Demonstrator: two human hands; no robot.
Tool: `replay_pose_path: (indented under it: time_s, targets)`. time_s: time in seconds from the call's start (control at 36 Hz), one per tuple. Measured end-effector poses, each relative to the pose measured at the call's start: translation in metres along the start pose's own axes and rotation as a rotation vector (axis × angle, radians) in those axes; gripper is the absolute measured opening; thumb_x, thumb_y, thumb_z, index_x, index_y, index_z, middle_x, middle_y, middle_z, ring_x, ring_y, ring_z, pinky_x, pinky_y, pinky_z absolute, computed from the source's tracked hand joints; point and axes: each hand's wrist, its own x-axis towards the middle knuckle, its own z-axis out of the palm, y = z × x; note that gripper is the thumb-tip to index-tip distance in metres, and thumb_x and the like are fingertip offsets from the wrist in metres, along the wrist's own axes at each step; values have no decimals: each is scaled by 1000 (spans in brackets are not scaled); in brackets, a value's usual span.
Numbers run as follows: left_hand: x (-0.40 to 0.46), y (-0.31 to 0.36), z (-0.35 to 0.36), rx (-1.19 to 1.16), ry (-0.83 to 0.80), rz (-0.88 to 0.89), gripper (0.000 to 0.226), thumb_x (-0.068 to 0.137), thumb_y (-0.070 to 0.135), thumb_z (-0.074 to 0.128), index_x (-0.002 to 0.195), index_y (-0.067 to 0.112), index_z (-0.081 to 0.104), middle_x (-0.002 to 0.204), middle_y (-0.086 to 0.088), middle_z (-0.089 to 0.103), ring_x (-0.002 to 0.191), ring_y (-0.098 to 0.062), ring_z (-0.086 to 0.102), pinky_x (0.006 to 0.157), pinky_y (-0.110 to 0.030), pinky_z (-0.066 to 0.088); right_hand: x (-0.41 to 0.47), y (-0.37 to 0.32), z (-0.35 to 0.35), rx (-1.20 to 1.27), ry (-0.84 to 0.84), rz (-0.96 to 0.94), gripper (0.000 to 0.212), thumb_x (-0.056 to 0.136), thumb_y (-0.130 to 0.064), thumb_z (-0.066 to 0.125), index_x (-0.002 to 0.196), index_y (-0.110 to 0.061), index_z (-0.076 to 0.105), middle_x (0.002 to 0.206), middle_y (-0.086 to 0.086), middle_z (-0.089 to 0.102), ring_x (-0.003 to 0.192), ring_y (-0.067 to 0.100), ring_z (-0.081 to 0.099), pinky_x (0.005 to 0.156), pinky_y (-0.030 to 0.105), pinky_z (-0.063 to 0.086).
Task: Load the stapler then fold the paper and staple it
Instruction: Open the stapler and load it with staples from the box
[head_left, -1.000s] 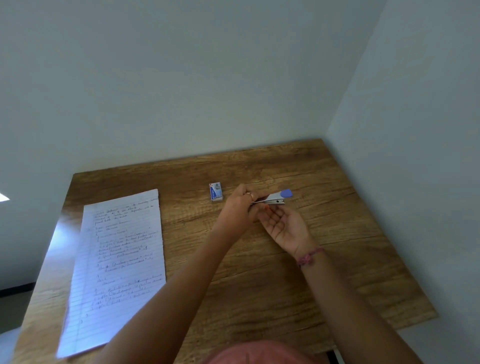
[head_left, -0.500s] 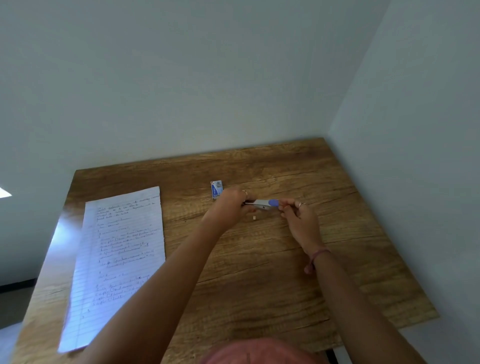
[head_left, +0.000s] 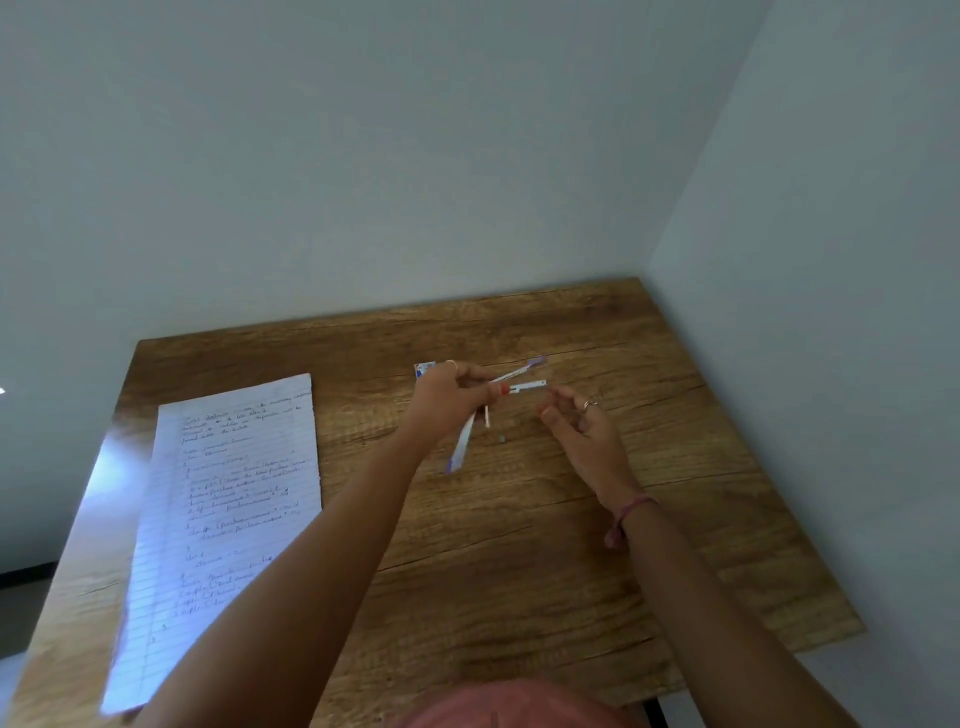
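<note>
**Stapler open, held over desk**

I'm seeing the left hand (head_left: 451, 396) gripping the stapler (head_left: 511, 382) at its hinge end, fingers curled round it, above the wooden table (head_left: 545, 545). Stapler is hanging splayed: purple-tipped top arm (head_left: 524, 369) angling up-right, metal tray (head_left: 527, 386) pointing right, another arm (head_left: 460, 448) dangling down-left (motion blur, so details are soft). Right hand (head_left: 582, 423) is hovering just beside the tray tip, not touching, fingers loosely curled w/ thumb and index apart, holding nothing I can make out. Staple box (head_left: 423, 369) is sitting on the table behind the left hand, partly hidden. Handwritten lined paper (head_left: 228, 509) is lying flat, unfolded, well apart at the table's left. Small speck (head_left: 502, 439) is lying on the wood btwn the hands.
</note>
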Motion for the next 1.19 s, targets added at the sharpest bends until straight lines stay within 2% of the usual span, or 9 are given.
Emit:
replay_pose_path:
  time_s: [0.11,0.31,0.47,0.61,0.75,0.83,0.94,1.08,1.19]
  targets:
    - [-2,7,3,-601,-190,-284,19,89,15,66,102,1,68,74,-9,70,62,-14,63,60,-24,54,1,-14,2,118,-82,14,34,87,-27,67,115,-43,58,115,-7,68,101,6,66,74,20,55]
    - [-12,3,18,-1026,-250,-493,16,94,11,57,100,-2,63,78,-15,73,65,-16,72,56,-25,60,8,-26,10,315,-95,109,35,85,-29,67,119,-22,63,108,2,73,96,16,68,81,36,54]
    - [-16,-3,16,-1063,-300,-549,18,94,8,55,108,-3,60,85,-21,72,68,-21,73,56,-28,60,16,-34,3,269,-105,113,58,77,-29,73,131,-24,52,117,-1,68,106,18,64,88,36,53]
    - [-12,-5,7,-958,-302,-558,22,91,8,61,111,-3,60,89,-23,72,73,-23,74,58,-28,61,27,-52,-24,-408,-321,-186,56,82,-26,72,127,-49,47,135,-12,50,117,11,55,89,17,43]
    - [-4,3,2,-841,-317,-554,24,86,4,65,107,-8,62,86,-23,73,70,-22,74,51,-22,57,38,-71,-32,-818,-446,-412,40,86,-21,67,125,-24,61,125,0,63,112,17,58,95,31,46]
    - [2,4,-1,-898,-340,-572,29,77,1,67,103,-11,64,92,-31,69,69,-24,74,55,-24,59,43,-79,-33,-1042,-454,-456,32,89,-28,63,120,-21,65,107,0,70,95,16,62,80,29,50]
    - [9,3,0,-969,-300,-613,17,93,1,52,100,-9,63,91,-35,68,66,-23,74,54,-22,59,46,-79,-32,-1173,-468,-472,32,92,-34,57,121,-21,64,87,-2,59,76,9,46,58,19,29]
    - [12,6,5,-1035,-219,-562,27,102,12,42,101,-9,60,90,-33,69,69,-26,74,54,-24,59,37,-71,-34,-1166,-404,-443,30,93,-39,55,102,-14,70,82,3,65,70,16,57,57,29,43]
    - [9,13,6,-1009,-222,-450,32,98,19,51,105,-9,63,98,-27,71,78,-27,74,57,-25,59,32,-61,-32,-1060,-287,-356,28,89,-37,63,93,-11,73,67,1,57,56,12,47,48,14,33]
